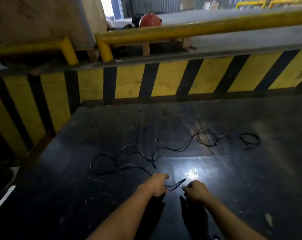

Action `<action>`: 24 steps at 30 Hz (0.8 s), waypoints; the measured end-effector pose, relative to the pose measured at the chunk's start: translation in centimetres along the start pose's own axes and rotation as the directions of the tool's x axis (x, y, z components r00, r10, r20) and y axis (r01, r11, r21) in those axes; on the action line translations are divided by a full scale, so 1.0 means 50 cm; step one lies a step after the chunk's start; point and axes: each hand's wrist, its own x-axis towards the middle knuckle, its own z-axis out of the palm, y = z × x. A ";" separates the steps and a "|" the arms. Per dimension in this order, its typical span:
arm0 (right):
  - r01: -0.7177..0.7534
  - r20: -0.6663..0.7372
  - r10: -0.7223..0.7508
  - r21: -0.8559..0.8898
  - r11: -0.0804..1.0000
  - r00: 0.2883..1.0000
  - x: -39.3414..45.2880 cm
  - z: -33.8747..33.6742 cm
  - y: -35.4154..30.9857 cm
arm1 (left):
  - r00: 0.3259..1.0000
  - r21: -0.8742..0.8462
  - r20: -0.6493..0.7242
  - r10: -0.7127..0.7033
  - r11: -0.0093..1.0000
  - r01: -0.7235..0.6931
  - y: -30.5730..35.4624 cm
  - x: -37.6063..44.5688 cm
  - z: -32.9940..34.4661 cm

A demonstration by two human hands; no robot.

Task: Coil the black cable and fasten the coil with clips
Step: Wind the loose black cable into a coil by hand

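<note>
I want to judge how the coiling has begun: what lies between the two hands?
In the head view, a short end of the black cable sticks out from the left hand toward the right hand, over dark tabletop.

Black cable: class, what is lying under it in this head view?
The black cable sprawls loose over a dark table with a bright glare patch. The near end rises to the left hand. Nothing else shows beneath it.
</note>
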 end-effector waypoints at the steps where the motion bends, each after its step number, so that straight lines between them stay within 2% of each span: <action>1: -0.005 -0.008 0.005 0.033 0.999 1.000 0.012 0.012 0.000 | 1.000 0.003 -0.008 0.006 1.000 -0.006 -0.001 0.005 0.007; 5: -0.083 -0.043 0.093 0.196 0.977 0.995 0.030 0.027 -0.016 | 1.000 -0.035 -0.016 -0.005 0.999 0.005 0.017 0.004 0.025; 10: -0.086 -0.044 0.099 0.238 0.968 0.994 0.035 0.044 -0.019 | 1.000 -0.084 -0.009 0.007 0.996 -0.007 0.042 -0.007 0.041; 12: -0.016 -0.095 0.044 0.279 0.960 0.994 0.025 0.032 -0.027 | 0.999 -0.102 -0.024 0.046 0.994 -0.048 0.059 -0.021 0.025; 15: 0.198 -0.252 -0.117 0.326 0.925 0.961 0.009 -0.024 -0.060 | 0.991 -0.192 -0.103 0.091 0.975 -0.110 0.080 -0.045 -0.038; 17: 0.374 -0.350 -0.270 0.274 0.886 0.897 -0.016 -0.081 -0.098 | 0.964 -0.258 -0.255 0.071 0.956 -0.138 0.093 -0.063 -0.111; 20: 0.600 -0.416 -0.523 0.072 0.797 0.744 -0.063 -0.169 -0.164 | 0.862 -0.244 -0.491 0.128 0.929 -0.277 0.120 -0.115 -0.244; 22: 0.683 -0.438 -0.641 -0.080 0.726 0.630 -0.093 -0.216 -0.206 | 0.828 -0.106 -0.503 0.248 0.933 -0.343 0.145 -0.164 -0.323; 24: 0.719 -0.423 -0.725 -0.211 0.663 0.544 -0.125 -0.251 -0.246 | 0.833 0.131 -0.439 0.337 0.941 -0.312 0.164 -0.207 -0.376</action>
